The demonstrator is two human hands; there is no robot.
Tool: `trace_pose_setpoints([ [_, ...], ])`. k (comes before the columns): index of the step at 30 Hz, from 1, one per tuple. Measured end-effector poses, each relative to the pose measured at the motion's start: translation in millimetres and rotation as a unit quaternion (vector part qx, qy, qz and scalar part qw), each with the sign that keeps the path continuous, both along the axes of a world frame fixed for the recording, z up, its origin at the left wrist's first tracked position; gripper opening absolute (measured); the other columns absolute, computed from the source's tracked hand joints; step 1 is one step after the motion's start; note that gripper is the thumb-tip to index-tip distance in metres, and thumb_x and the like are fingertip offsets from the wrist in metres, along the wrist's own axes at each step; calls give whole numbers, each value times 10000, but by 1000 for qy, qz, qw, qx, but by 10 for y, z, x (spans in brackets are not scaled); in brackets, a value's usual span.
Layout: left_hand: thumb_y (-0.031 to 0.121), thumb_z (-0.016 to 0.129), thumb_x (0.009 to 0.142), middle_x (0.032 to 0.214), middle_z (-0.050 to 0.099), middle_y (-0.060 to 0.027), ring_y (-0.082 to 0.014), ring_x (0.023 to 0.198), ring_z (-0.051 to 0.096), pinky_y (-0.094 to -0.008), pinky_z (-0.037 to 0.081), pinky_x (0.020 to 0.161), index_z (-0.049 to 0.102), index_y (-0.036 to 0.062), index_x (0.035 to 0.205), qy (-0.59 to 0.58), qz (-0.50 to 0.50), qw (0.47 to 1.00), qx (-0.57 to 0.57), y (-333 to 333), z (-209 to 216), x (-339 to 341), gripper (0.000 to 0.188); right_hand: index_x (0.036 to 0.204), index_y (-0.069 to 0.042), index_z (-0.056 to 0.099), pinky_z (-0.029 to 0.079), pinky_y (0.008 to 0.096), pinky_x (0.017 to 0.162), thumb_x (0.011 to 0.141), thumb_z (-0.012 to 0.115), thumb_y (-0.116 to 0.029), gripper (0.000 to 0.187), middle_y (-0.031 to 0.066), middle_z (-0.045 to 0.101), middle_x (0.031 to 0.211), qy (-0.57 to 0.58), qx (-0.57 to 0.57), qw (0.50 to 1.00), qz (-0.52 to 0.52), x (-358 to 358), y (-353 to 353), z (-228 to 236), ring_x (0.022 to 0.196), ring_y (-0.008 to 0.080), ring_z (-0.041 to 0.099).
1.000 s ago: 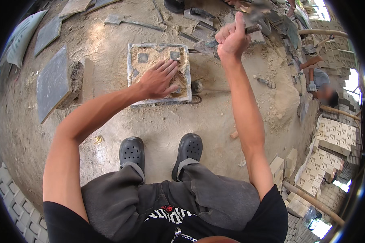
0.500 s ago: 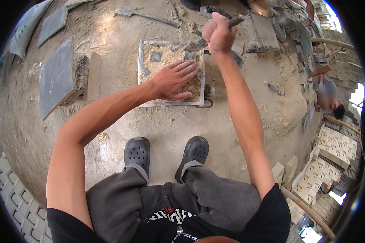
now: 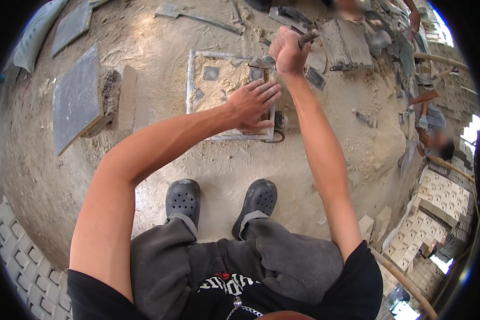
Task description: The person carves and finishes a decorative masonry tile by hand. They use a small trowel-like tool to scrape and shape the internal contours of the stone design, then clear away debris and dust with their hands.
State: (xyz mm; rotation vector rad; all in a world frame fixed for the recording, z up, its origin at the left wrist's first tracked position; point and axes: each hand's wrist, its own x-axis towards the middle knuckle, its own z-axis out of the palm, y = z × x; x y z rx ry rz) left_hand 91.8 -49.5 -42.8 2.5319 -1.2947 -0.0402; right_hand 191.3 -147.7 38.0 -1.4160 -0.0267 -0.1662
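"Where's that square, grey-rimmed frame [image 3: 190, 80] of pale sand [image 3: 226, 76]?"
"On the dusty ground [image 3: 224, 176], ahead of the dark grey clogs [image 3: 183, 199]."
"And the hands?"
"The left hand [image 3: 254, 106] lies spread, palm down, near the frame's right edge; the right hand [image 3: 289, 52] clenches a dark-handled tool [image 3: 308, 38], its flat grey blade [image 3: 262, 62] at the far right corner."

Masonry wkshp: dusty flr [image 3: 157, 88], stacked pale blks [image 3: 442, 194], sand-filled sq. frame [image 3: 190, 80].

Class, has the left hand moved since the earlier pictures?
Yes: the left hand has shifted right across the square frame, toward its right edge.
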Motion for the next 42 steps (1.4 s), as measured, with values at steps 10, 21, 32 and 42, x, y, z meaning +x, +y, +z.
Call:
trace_pose_setpoints([
  [10, 618, 292, 974, 1572, 288, -99, -218, 1474, 214, -389, 112, 1230, 240, 36, 1518, -20, -22, 997, 70, 614, 176, -97, 798, 502, -137, 318, 212, 311, 371, 902, 507, -156, 442, -17, 326, 431, -10, 28, 998, 48, 5, -71, -117, 351, 107, 276],
  [21, 520, 214, 1024, 1471, 442, -159, -311, 1401, 366, -473, 223, 1193, 442, 19, 1411, 121, 138, 969, -163, 1032, -69, 932, 672, 505, -140, 319, 212, 301, 388, 903, 533, -165, 453, -21, 318, 443, -34, 20, 998, 43, 86, -63, 114, 365, 104, 261],
  [32, 618, 93, 985, 1372, 492, -298, -408, 1335, 425, -477, 300, 1150, 525, -97, 1301, 447, 133, 862, -198, 401, 92, 1317, 893, 515, -131, 309, 208, 310, 391, 911, 501, -135, 440, -16, 316, 454, -35, 29, 999, 25, -61, -56, 12, 363, 124, 261],
  [42, 580, 81, 990, 1304, 551, -304, -354, 1250, 519, -432, 362, 1100, 534, -95, 1301, 504, 126, 827, -212, 508, -86, 1426, 871, 507, -117, 338, 226, 296, 367, 929, 461, -129, 440, -11, 338, 436, -43, -3, 995, 88, -124, 155, -106, 348, 108, 283],
])
